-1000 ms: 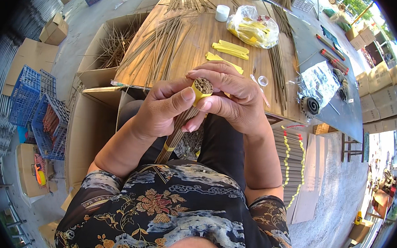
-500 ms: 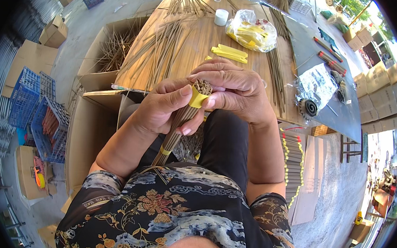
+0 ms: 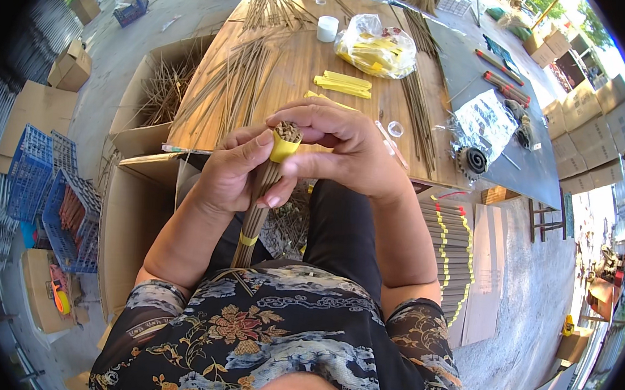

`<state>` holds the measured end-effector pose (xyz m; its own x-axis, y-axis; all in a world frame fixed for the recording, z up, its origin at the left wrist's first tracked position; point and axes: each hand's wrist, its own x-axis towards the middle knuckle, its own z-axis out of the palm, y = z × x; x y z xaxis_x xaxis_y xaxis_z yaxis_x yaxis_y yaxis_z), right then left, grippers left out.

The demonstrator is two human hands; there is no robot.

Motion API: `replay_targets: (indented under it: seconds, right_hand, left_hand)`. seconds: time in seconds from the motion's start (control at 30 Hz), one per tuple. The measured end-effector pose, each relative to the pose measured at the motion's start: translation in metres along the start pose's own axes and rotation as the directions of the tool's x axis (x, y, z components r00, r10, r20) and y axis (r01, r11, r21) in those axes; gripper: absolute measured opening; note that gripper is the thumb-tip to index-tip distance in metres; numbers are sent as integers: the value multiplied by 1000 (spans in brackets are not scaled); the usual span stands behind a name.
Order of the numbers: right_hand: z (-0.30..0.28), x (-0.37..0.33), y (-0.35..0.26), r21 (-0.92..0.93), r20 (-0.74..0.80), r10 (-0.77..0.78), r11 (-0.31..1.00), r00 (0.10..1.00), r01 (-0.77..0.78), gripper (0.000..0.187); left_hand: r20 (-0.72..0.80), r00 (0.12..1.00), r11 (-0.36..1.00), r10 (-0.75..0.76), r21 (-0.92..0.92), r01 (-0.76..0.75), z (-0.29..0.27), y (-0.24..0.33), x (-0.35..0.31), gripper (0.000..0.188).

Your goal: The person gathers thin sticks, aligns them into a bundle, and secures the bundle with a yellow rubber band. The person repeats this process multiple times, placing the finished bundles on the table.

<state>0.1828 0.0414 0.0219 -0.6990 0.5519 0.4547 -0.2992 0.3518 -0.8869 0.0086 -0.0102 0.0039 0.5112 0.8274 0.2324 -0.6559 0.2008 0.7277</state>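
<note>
A bundle of thin brown sticks (image 3: 255, 216) slants up from my lap, its top end just short of the table. Around that top end runs a yellow paper band (image 3: 284, 149), and a second yellow band (image 3: 248, 240) circles it lower down. My left hand (image 3: 241, 165) is wrapped around the bundle, thumb against the upper band. On the other side, my right hand (image 3: 334, 142) curls over the top, its thumb at the band's right edge and its fingers behind the stick ends. Loose brown sticks (image 3: 226, 87) lie beyond my hands on the wooden table.
Yellow paper strips (image 3: 343, 84), a clear bag (image 3: 377, 46), a white jar (image 3: 327, 29) and a black tape roll (image 3: 472, 163) are on the tables. An open carton (image 3: 138, 204) stands left. Banded stick bundles (image 3: 451, 248) lie to the right. Blue crates (image 3: 72, 214) stand far left.
The view has shifted, so hands and table sit further left in it. My right thumb has slid along the upper band, and a clear ring and strip on the table now show beside my right hand.
</note>
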Motion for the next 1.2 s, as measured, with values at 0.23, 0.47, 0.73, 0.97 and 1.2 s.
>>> replay_targets:
  seconds: [0.23,0.47,0.73,0.97,1.2]
  right_hand:
    - [-12,2,9,-57,48,2,998,999,0,42]
    - [-2,-6,25,184,-363,24,982,931,46,32]
    - [59,-35,16,17,164,330,941,930,-337,47]
    - [73,-14,57,320,-627,58,928,777,189,51]
    - [46,-13,27,249,-711,-68,907,700,341,34]
  left_hand:
    - [179,984,1000,6,-25,-2,-11,1,7,47]
    - [93,955,910,282,289,-297,-15,30,21,37]
    - [-102,682,683,724,236,-691,-30,74,23,33]
    - [-476,568,692,672,130,-710,-9,51,16,32]
    - [-570,652,859,499,226,-460,-39,11,-25,24]
